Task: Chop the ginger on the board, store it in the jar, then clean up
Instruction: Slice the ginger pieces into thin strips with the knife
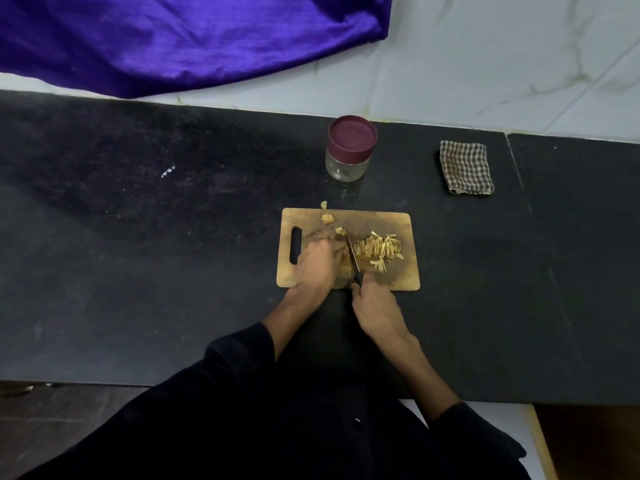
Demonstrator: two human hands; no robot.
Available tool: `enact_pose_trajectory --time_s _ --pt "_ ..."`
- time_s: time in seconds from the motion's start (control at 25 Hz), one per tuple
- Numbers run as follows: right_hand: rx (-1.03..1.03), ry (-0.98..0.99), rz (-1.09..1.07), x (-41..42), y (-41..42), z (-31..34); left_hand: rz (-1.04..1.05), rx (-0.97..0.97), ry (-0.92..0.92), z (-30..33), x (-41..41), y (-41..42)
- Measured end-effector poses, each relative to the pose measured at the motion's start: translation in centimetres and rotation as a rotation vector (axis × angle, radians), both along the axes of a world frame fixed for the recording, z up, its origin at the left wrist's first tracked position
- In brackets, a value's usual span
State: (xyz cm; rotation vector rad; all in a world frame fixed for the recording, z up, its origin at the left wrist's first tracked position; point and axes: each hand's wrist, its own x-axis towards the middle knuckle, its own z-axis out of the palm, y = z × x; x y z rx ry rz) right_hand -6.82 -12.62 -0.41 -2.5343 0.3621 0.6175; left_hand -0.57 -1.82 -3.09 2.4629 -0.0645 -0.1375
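Both hands grip: right [375, 306] clasps knife [353, 259], left [317, 263] pins ginger [341, 254] beside blade.

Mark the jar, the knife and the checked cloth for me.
jar [350, 149]: head view, on its maroon lid's side.
knife [352, 252]: head view, mid-blade.
checked cloth [465, 168]: head view, centre of the folded cloth.

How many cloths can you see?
2: a big purple cloth draped at the back left, and a small folded checked cloth on the dark counter, right of the jar.
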Motion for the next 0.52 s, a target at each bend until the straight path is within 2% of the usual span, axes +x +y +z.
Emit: enact_pose_trajectory --time_s 0.32,0.52 --pt "-0.010 0.099 -0.045 0.13 0.98 -0.05 0.035 0.112 0.090 -0.99 0.23 -0.30" --pt "0.061 0.070 -0.102 -0.46 0.88 -0.10 0.008 0.098 0.035 -0.44 0.26 -0.17"
